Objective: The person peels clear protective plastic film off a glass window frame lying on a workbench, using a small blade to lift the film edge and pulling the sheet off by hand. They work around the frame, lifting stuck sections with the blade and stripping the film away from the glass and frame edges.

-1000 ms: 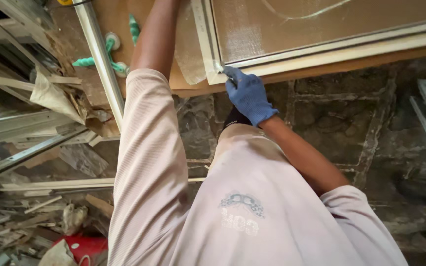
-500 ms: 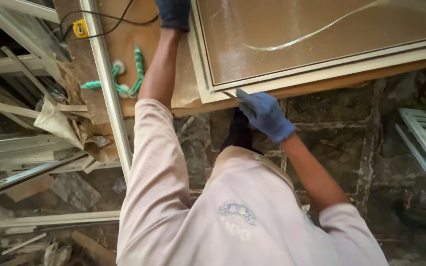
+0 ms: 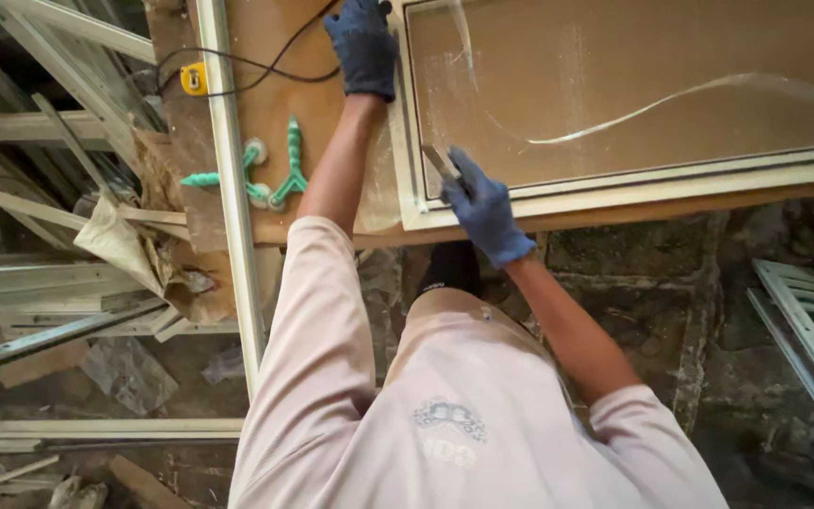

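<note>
Left hand (image 3: 364, 47) lies flat on the frame (image 3: 407, 203); right hand (image 3: 482, 207) grips a blade (image 3: 438, 160); the pane (image 3: 633, 85) looks rigid, fragile, best held by the frame.

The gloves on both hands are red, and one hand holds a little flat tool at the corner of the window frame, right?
Not quite. The head view shows blue gloves on the left hand and right hand. The right one does hold a small flat tool at the window frame corner.
</note>
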{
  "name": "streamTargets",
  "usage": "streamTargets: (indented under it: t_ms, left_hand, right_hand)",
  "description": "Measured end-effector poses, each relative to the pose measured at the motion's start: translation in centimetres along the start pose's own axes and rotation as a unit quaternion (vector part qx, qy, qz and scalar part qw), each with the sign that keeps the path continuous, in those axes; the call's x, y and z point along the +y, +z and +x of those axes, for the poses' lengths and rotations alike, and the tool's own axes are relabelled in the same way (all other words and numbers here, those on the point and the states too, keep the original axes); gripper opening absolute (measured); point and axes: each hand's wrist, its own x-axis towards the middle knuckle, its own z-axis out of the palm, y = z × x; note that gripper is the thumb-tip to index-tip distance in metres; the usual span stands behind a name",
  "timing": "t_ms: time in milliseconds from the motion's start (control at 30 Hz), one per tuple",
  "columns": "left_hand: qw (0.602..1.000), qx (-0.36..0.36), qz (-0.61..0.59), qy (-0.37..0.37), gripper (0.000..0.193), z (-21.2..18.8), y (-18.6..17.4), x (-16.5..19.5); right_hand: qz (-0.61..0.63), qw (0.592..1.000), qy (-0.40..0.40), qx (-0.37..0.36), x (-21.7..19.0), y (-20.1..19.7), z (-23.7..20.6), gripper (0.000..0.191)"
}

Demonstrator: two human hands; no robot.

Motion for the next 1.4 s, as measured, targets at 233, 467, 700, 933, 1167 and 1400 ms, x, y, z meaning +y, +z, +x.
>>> streamTargets:
  t_ms: [233,467,700,933,1167,1400]
  left_hand:
    - [0.992,-0.012,-0.089,-0.091,0.007,0.3,1.6,-1.7]
    - [0.988,-0.050,-0.086,-0.120,0.008,-0.5,3.5,-3.7]
    - [0.983,-0.054,-0.104,-0.141,0.012,-1.1,4.8,-4.1]
    - [0.977,-0.072,-0.127,-0.157,0.007,-1.2,5.3,-4.3]
    - [0.976,-0.077,-0.129,-0.157,0.009,-1.3,5.2,-4.4]
    - [0.971,-0.061,-0.123,-0.196,0.011,-1.0,5.5,-4.3]
  right_hand:
    - [-0.013,0.988,0.091,0.127,-1.7,5.6,14.0,0.039]
    - [-0.113,0.984,0.031,0.136,0.4,8.0,20.6,0.034]
    - [-0.126,0.983,0.090,0.100,1.7,8.0,21.1,0.036]
    - [-0.148,0.983,0.033,0.107,1.8,7.9,21.6,0.033]
    - [-0.100,0.993,0.025,0.049,3.4,6.8,21.7,0.034]
    - [-0.144,0.989,0.045,0.008,4.7,5.5,20.8,0.028]
